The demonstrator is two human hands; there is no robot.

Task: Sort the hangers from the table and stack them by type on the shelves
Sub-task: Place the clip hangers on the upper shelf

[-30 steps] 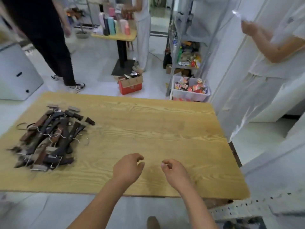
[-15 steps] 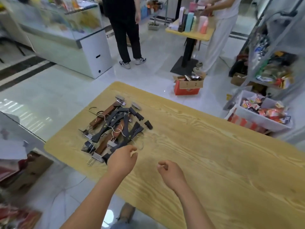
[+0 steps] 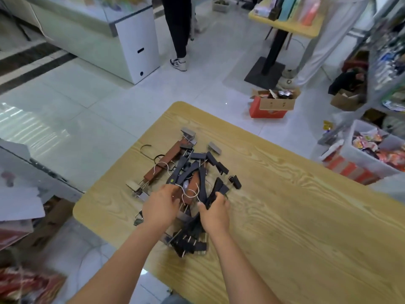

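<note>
Table (image 3: 295, 227): hanger pile (image 3: 186, 170) sits at its 9 o'clock end, close to the edge. Both hands work the pile's 6 o'clock side. Left hand (image 3: 161, 205) has fingers curled onto the pile. Right hand (image 3: 213, 212) is clenched round black hangers (image 3: 219, 187). Risk: hooks (image 3: 145, 147) and white strings (image 3: 192, 193) look tangled, so a lift likely drags neighbours over the edge.

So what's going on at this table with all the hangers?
A person stands at the wooden table with both hands in a tangled pile of hangers. The left hand grips into the middle of the pile, and the right hand grips a bunch of black hangers at its near side. Brown wooden hangers and black ones lie mixed together, so nothing is sorted yet.
</note>
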